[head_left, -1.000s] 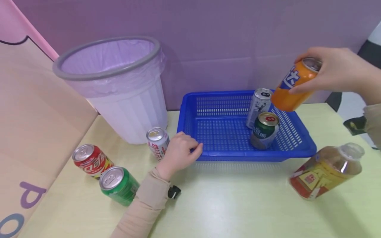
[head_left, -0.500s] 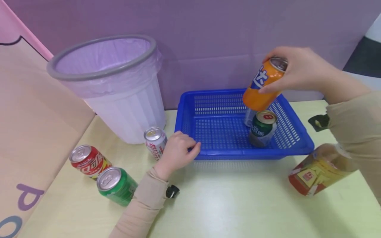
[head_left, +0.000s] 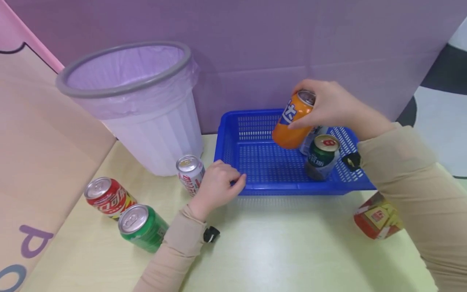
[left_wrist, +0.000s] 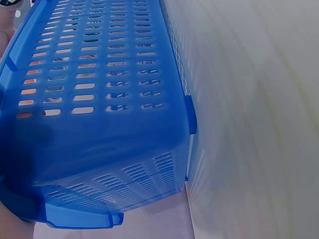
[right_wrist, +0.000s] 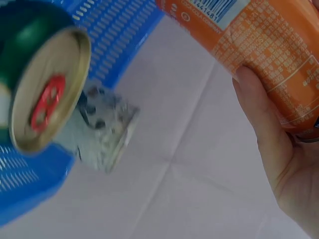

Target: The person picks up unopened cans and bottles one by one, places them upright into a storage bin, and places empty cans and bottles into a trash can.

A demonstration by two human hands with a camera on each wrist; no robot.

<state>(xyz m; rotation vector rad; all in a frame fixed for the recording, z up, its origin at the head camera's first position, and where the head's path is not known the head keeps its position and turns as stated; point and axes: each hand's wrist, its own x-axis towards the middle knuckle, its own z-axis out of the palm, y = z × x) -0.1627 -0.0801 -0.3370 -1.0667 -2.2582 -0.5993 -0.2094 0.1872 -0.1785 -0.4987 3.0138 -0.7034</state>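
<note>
My right hand (head_left: 328,105) grips an orange soda can (head_left: 293,121), tilted, over the blue plastic basket (head_left: 277,187). The can's printed back (right_wrist: 269,59) and my thumb along it show in the right wrist view. Below and to the right, a green can (head_left: 321,162) with a red tab stands inside the basket. A silver can (head_left: 316,132) behind it is partly hidden by my right hand and the orange can. At the basket's front left corner, my left hand (head_left: 217,188) holds the rim with curled fingers; the basket's slotted wall (left_wrist: 99,134) fills much of the left wrist view.
A white bin (head_left: 160,134) with a grey rim and a liner stands behind left. Left of the basket are a white cola can (head_left: 189,172), a red can (head_left: 109,198) and a green can (head_left: 144,229). My right sleeve partly covers a labelled bottle (head_left: 377,217) at right.
My right hand has carried the orange can leftward from the basket's right side to over its middle, and slightly lower. The left hand stays at the basket's corner.
</note>
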